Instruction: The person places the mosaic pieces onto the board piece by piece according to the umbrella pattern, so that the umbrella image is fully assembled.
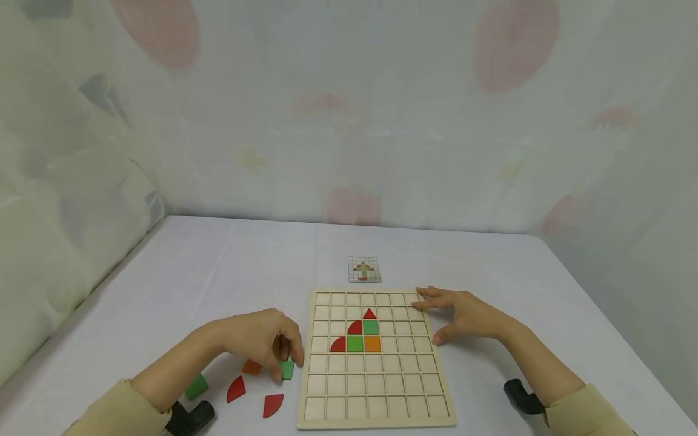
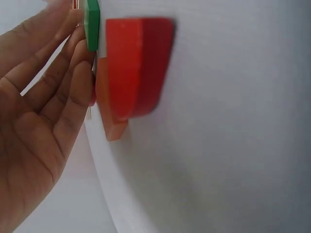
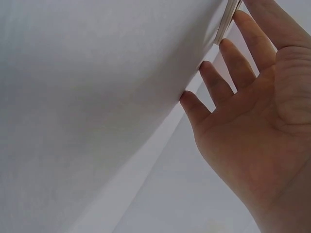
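My left hand is bent down beside the board's left edge. Its thumb and forefinger pinch a green square tile at its sides, low over the table. In the left wrist view the green tile shows beside the fingertips, with an orange tile and a red quarter-round tile close by. My right hand rests with spread fingers along the right edge of the wooden grid board. On the board sit red, green and orange tiles, with a red triangle at the top.
Behind the board lies a small pattern card. Left of the board are another red quarter-round tile and a second green tile. Patterned curtains hang behind the white table and at both sides.
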`<state>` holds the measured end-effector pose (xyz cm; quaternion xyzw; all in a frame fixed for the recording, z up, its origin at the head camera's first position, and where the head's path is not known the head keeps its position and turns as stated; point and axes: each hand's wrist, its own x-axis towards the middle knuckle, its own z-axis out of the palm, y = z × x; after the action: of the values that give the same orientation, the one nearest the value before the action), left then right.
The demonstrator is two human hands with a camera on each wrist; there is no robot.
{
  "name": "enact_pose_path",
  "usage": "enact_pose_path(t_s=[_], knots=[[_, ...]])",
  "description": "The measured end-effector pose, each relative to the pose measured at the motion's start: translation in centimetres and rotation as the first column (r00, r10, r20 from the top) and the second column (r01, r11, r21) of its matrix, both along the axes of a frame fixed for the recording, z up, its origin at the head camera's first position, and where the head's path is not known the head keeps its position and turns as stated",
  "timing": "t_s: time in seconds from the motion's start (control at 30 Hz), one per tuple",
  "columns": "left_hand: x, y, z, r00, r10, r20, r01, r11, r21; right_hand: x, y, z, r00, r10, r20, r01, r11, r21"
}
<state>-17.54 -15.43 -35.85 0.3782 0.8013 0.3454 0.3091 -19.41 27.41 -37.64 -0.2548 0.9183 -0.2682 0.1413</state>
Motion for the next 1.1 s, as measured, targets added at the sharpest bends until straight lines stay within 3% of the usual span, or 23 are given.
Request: enact_pose_path(t_s=[0.3, 1.1], knots=[[0.3, 0.1, 0.3, 1.000, -0.016, -0.023, 0.014, 0.996, -0.088, 0.0, 0.1, 0.1, 1.000, -0.004, -0.007, 0.004, 1.000, 0.008], [1.3, 1.1, 0.9, 0.995, 0.011, -0.099, -0.026, 0.987, -0.156, 0.0, -0.1, 0.2, 1.000, -0.006, 0.009, 0.006, 1.000, 0.000]])
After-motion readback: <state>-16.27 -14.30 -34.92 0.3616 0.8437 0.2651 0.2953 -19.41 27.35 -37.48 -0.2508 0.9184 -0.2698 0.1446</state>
